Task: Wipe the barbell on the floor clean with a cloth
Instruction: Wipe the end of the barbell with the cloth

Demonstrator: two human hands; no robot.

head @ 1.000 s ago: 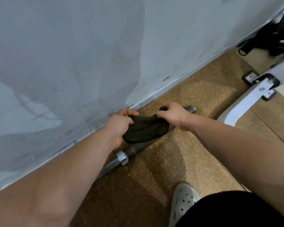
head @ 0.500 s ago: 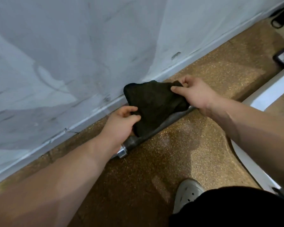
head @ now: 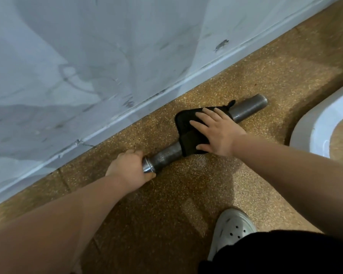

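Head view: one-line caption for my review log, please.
Right hand presses a dark cloth flat onto the barbell while the left hand grips its collar.

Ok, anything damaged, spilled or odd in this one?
Nothing spilled. The wall is scuffed, with a chipped patch of paint just above the skirting. Otherwise normal: the barbell lies on the floor, the cloth draped over it under the right hand, the left hand at the collar.

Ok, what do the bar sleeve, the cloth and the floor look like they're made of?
Barbell sleeve: metal, probably steel, dull grey and scuffed, with a brighter polished collar by the left hand.
Cloth: dark, matte soft fabric; it drapes and folds under the right hand. The weave is too blurred to name.
Floor: brown speckled matting, looks like rubber or cork granulate.
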